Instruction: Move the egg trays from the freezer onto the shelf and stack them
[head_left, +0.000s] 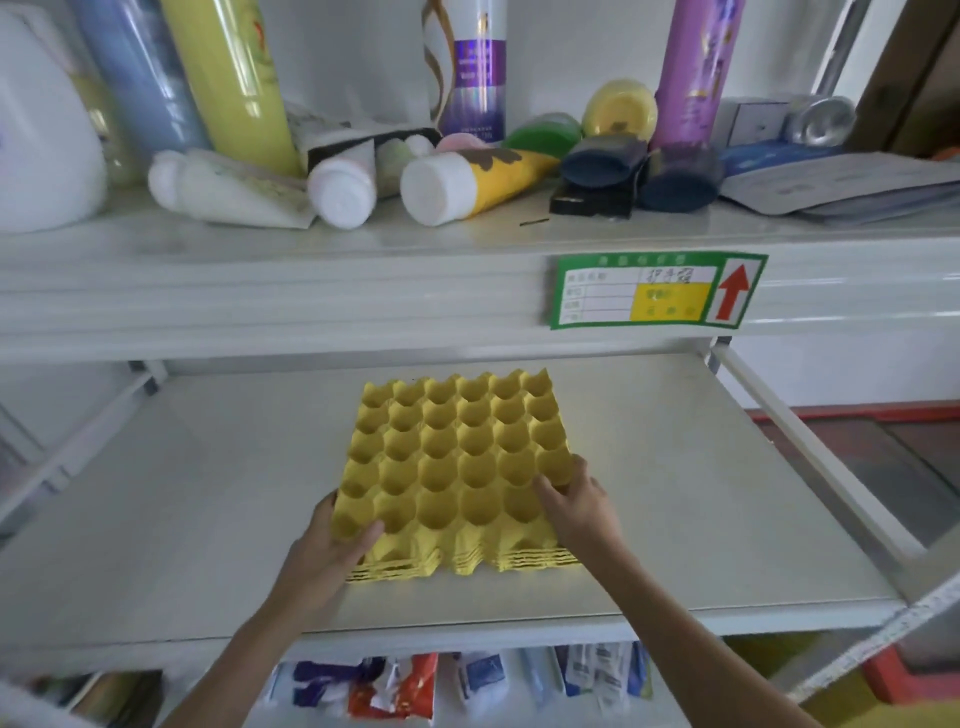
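A stack of several yellow egg trays (452, 457) lies on the white middle shelf (182, 519), near its front edge. My left hand (332, 540) grips the stack's near left corner, thumb on top and fingers under the edge. On the near right corner my right hand (576, 504) holds the top tray, its fingers curled into the cups. The layered edges of the trays show along the front. The freezer (883, 452) appears as a glass lid with a red rim at the right, behind the shelf frame.
The upper shelf (363, 244) carries bottles, tubes and boxes, with a green price label (654, 291) on its front rail. Packets (415, 686) hang below the middle shelf. A white frame bar (810, 441) bounds the shelf on the right.
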